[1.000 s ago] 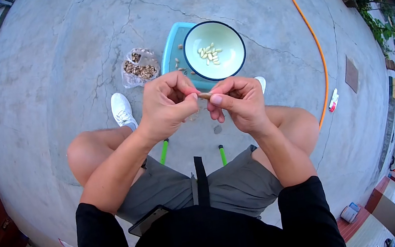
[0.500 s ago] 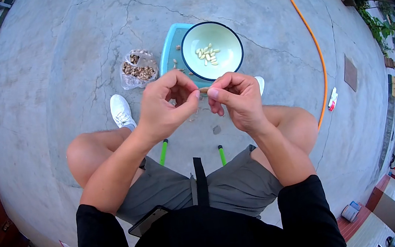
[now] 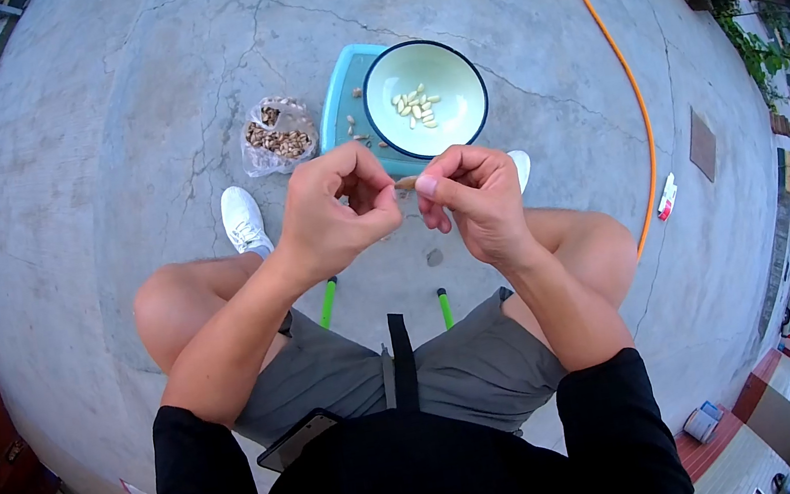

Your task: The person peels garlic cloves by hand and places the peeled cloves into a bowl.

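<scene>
In the head view, your left hand (image 3: 336, 203) and your right hand (image 3: 477, 197) face each other in front of you, above the gap between your knees, joined by one small brown piece (image 3: 408, 185). Your left thumb and forefinger are pinched together on its left end; your right thumb and forefinger are clamped on its right end, so that only a short middle stretch shows between the two sets of fingertips. The remaining fingers of both hands curl inward (those of the left are partly hidden behind its thumb). Just beyond your hands stands a light blue stand (image 3: 339, 88), which carries a pale bowl (image 3: 456, 72) with a dark rim. A loose cluster of whitish kernels (image 3: 416, 106) lies on the bowl's floor, and a few small brown bits (image 3: 356, 93) lie on the stand to the left of the bowl. Farther left, apart from the stand, a clear plastic bag (image 3: 259, 161) rests on the concrete ground (image 3: 101, 167) with many brown pieces inside. Your left white shoe (image 3: 243, 218) is near the bag, your right is partly covered by your right hand, and an orange hose (image 3: 632, 82) curves along the ground well to the right.
</scene>
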`<state>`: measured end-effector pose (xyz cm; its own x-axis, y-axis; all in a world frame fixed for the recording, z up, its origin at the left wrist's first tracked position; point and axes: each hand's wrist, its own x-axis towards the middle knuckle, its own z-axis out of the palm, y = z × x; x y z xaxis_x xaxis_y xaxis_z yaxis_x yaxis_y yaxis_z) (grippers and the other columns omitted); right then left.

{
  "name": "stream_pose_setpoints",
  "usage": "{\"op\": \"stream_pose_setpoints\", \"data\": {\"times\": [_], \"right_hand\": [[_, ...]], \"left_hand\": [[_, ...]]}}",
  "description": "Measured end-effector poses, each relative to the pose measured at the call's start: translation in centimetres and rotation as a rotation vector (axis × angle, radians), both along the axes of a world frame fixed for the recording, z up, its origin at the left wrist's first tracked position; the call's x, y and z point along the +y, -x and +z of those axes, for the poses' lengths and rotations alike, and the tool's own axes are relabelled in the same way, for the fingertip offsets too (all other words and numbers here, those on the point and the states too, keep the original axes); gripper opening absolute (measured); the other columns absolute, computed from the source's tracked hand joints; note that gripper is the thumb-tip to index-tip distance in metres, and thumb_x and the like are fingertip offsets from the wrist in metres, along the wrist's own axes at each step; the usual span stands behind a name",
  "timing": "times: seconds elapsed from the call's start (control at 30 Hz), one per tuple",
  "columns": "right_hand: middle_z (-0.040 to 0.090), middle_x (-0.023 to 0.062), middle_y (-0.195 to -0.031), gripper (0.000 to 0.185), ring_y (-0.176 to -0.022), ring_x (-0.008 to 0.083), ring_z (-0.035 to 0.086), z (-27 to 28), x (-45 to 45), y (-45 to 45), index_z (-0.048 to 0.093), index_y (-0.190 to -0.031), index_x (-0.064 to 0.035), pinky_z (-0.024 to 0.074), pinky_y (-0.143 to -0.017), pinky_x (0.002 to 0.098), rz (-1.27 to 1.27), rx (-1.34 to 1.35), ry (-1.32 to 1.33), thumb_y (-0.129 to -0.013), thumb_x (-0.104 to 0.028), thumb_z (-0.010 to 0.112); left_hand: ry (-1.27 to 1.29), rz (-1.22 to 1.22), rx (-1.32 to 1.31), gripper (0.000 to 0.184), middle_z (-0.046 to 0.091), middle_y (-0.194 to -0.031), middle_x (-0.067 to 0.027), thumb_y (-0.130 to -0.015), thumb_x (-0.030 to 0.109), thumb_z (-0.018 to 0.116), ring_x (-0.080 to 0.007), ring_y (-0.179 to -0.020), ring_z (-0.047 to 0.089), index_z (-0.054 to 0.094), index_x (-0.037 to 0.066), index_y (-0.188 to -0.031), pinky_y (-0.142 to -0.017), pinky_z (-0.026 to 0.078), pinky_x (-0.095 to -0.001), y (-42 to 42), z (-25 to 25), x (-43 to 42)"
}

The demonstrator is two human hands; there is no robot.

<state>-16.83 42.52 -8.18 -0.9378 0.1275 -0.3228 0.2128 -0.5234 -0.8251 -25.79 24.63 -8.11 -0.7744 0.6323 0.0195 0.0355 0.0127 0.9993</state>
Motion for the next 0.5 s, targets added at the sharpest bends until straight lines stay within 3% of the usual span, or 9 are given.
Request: {"op": "stream_pose_setpoints", "data": {"times": [0.23, 0.5], "right_hand": [[0.069, 0.0097, -0.074, 0.008, -0.057, 0.0131, 0.063, 0.18, -0.28, 0.00, 0.066, -0.088, 0.0015, 0.0455, -0.048, 0.0225, 0.035, 0.024, 0.095, -0.087, -0.004, 0.071], [0.069, 0.0116, -0.077, 0.009, -0.061, 0.0155, 0.064, 0.14, -0.35, -0.14, 0.066, -0.090, 0.0020, 0.0469, -0.050, 0.0239, 0.088, 0.030, 0.195, -0.089, -0.006, 0.070]], "left_hand": [[-0.110, -0.028, -0.301, 0.018, 0.055, -0.078, 0.0006, -0.077, -0.006, 0.067, -0.0018, -0.065, 0.049, 0.052, 0.004, -0.080, -0.054, 0.039, -0.0190, -0.21, 0.35, -0.13], [-0.264, -0.075, -0.544, 0.019, 0.057, -0.079, -0.0013, -0.078, -0.007, 0.064, -0.0041, -0.067, 0.051, 0.050, 0.005, -0.079, -0.056, 0.039, -0.0197, -0.09, 0.38, -0.29]]}}
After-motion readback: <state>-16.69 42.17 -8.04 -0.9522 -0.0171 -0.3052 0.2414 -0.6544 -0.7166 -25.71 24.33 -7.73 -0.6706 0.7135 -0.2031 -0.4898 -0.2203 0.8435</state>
